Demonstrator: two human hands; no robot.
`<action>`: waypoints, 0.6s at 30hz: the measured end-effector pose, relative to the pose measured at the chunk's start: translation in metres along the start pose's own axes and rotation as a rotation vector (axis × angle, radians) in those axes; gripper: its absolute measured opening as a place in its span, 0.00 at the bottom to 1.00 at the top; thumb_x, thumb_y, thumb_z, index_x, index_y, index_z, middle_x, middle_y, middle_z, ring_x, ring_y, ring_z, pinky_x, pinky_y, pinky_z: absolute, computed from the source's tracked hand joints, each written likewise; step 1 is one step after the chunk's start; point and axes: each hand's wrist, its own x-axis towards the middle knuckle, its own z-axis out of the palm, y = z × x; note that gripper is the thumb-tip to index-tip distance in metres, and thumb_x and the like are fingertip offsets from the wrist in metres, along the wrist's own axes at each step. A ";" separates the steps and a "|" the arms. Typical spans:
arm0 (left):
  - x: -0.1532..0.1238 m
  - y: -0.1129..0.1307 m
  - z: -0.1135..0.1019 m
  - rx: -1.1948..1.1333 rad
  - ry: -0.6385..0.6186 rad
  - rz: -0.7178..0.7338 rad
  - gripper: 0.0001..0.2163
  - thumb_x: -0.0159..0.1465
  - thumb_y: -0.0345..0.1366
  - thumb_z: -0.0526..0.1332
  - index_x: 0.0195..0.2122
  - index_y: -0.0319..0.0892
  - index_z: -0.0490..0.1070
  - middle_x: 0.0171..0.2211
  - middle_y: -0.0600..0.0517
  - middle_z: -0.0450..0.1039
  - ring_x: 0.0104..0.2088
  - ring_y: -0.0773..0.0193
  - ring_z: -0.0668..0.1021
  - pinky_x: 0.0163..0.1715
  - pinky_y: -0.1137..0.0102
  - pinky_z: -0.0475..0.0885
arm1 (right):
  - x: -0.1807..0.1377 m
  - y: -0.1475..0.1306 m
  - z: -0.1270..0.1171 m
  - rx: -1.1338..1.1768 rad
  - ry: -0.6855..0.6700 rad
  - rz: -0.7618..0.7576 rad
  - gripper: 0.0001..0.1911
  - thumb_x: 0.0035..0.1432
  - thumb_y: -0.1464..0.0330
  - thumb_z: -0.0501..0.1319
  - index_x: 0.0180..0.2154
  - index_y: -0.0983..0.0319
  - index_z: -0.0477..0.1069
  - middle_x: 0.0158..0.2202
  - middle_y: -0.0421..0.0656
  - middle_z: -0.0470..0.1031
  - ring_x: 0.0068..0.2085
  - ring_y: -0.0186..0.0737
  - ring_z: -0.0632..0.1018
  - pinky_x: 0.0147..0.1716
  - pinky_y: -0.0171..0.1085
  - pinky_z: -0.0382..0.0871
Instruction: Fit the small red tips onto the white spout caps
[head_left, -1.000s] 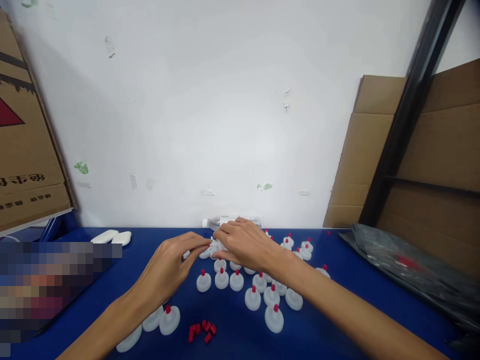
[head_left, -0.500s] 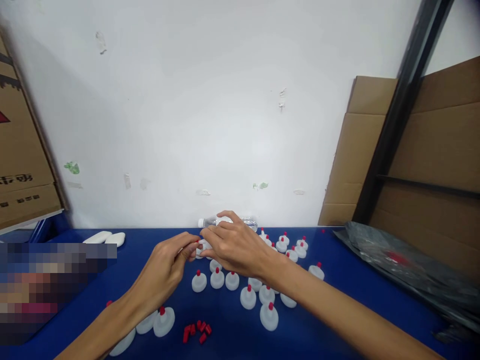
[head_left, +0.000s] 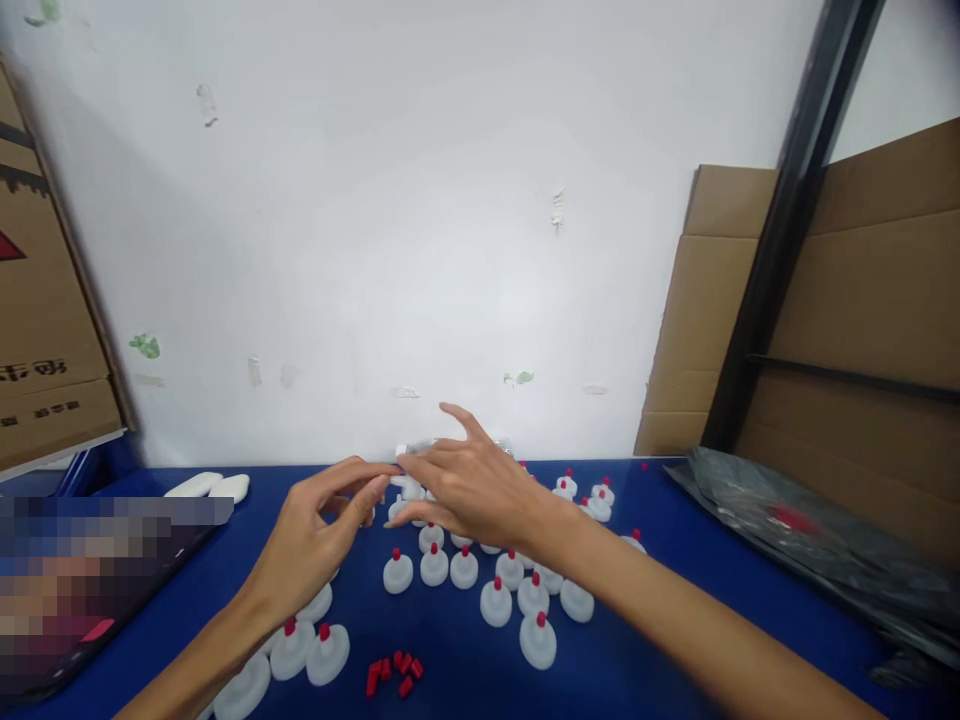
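My two hands meet over the blue table (head_left: pixel 675 620), just above a cluster of white caps with red tips (head_left: pixel 463 567). My right hand (head_left: pixel 472 490) pinches a white cap (head_left: pixel 410 490) with thumb and middle fingers, the index finger lifted. My left hand (head_left: pixel 319 525) is curled, its fingertips pressed together right beside that cap; what they hold is hidden. More red-tipped caps (head_left: pixel 307 650) lie under my left forearm. Several loose red tips (head_left: pixel 394 675) sit near the front edge.
A clear water bottle (head_left: pixel 403 452) lies against the white wall, mostly behind my right hand. Two white oblong pieces (head_left: pixel 206 487) rest at the back left. A black plastic bag (head_left: pixel 810 540) covers the right side. Cardboard boxes (head_left: pixel 862 300) and a black post (head_left: pixel 787 230) stand at the right.
Both hands have lifted slightly off the cluster with the white cap between them. My right index finger has risen. The view has shifted a little.
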 end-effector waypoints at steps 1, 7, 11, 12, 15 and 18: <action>0.001 -0.001 -0.002 0.031 0.025 -0.006 0.18 0.73 0.51 0.51 0.44 0.44 0.73 0.35 0.53 0.77 0.27 0.65 0.75 0.27 0.72 0.71 | -0.001 0.004 -0.006 0.013 0.030 0.014 0.25 0.74 0.52 0.53 0.49 0.68 0.73 0.35 0.45 0.83 0.40 0.43 0.83 0.70 0.52 0.42; 0.005 -0.021 -0.008 0.362 -0.103 0.035 0.11 0.68 0.41 0.54 0.34 0.46 0.74 0.31 0.51 0.74 0.33 0.57 0.75 0.31 0.65 0.65 | -0.010 0.029 -0.038 -0.055 0.340 0.073 0.19 0.76 0.68 0.51 0.39 0.66 0.79 0.28 0.41 0.82 0.30 0.36 0.80 0.66 0.48 0.53; 0.003 -0.042 0.003 0.512 -0.255 0.048 0.11 0.65 0.36 0.54 0.29 0.44 0.75 0.33 0.46 0.74 0.40 0.50 0.75 0.31 0.64 0.67 | -0.011 0.030 -0.039 -0.106 0.381 0.022 0.24 0.74 0.71 0.51 0.27 0.65 0.78 0.21 0.39 0.76 0.23 0.33 0.73 0.64 0.48 0.57; 0.002 -0.046 0.007 0.536 -0.276 0.050 0.12 0.65 0.36 0.54 0.33 0.44 0.77 0.36 0.45 0.75 0.41 0.49 0.75 0.32 0.63 0.68 | -0.011 0.030 -0.038 -0.115 0.381 0.004 0.24 0.73 0.71 0.51 0.27 0.65 0.77 0.20 0.39 0.76 0.23 0.33 0.73 0.63 0.47 0.58; -0.001 -0.050 0.015 0.582 -0.298 0.073 0.18 0.70 0.39 0.51 0.53 0.42 0.76 0.48 0.42 0.75 0.48 0.48 0.74 0.42 0.58 0.73 | -0.010 0.029 -0.034 -0.135 0.366 -0.033 0.25 0.73 0.70 0.51 0.24 0.63 0.75 0.19 0.38 0.74 0.22 0.33 0.71 0.62 0.47 0.60; -0.002 -0.049 0.021 0.609 -0.302 0.115 0.20 0.73 0.39 0.48 0.61 0.44 0.71 0.54 0.42 0.73 0.53 0.47 0.73 0.53 0.52 0.70 | -0.011 0.031 -0.032 -0.144 0.349 -0.028 0.25 0.73 0.71 0.51 0.23 0.63 0.74 0.18 0.37 0.73 0.22 0.33 0.69 0.61 0.46 0.60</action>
